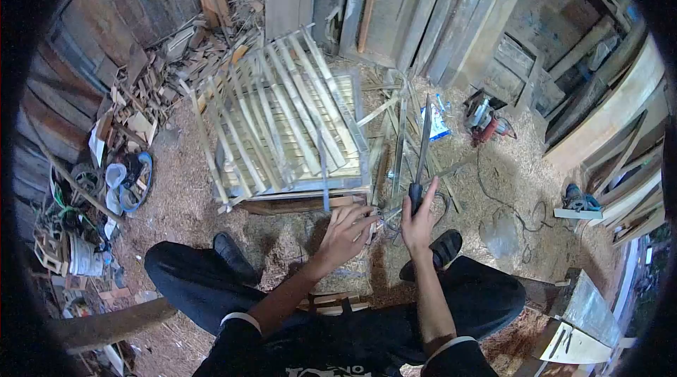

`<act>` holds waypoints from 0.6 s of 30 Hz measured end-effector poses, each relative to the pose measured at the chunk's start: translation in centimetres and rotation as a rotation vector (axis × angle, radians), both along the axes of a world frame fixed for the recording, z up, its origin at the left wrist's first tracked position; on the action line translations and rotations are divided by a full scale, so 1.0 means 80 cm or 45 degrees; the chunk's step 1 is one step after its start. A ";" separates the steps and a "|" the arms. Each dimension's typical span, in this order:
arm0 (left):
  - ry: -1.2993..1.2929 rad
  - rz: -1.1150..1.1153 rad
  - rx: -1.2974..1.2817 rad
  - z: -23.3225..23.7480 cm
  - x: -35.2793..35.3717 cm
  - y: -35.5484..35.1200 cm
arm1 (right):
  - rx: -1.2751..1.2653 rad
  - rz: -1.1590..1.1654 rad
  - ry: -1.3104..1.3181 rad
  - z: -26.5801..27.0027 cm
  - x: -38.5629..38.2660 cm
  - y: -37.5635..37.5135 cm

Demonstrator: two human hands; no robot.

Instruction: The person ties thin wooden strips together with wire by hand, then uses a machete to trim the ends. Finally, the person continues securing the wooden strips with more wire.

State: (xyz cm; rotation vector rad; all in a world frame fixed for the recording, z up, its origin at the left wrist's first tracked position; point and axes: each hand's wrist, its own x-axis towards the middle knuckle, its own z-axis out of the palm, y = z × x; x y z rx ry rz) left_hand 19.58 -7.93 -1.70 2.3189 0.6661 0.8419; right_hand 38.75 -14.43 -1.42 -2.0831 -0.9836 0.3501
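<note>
My right hand [419,225] is closed around the black handle of a long-bladed knife [425,137], whose narrow dark blade points up and away from me. Close by on the left, my left hand [343,234] has its fingers bent together near a small pale piece; what they hold, if anything, is hidden. Just beyond that hand lies a stack of slatted wooden panels [289,116], with loose pale strips laid across it. A thin bluish strip [325,179] hangs over its near edge. Several narrow wood strips [398,130] lie on the ground beside the blade.
A red power tool [486,123] with a trailing cord lies to the right, near a blue-and-white packet [438,123]. Another power tool [580,199] sits farther right. Scrap wood [151,70] is heaped at left; boards [472,17] lean at the back. Sawdust covers the ground.
</note>
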 end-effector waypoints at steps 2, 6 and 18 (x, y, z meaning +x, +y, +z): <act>-0.014 0.048 0.027 -0.004 0.010 0.002 | 0.163 0.032 -0.207 -0.030 0.005 0.000; 0.030 0.191 0.168 0.021 -0.014 0.032 | 0.157 0.081 -0.153 0.023 -0.022 0.034; 0.252 0.462 0.143 0.039 -0.073 0.116 | 0.021 0.505 -0.509 0.075 -0.069 0.153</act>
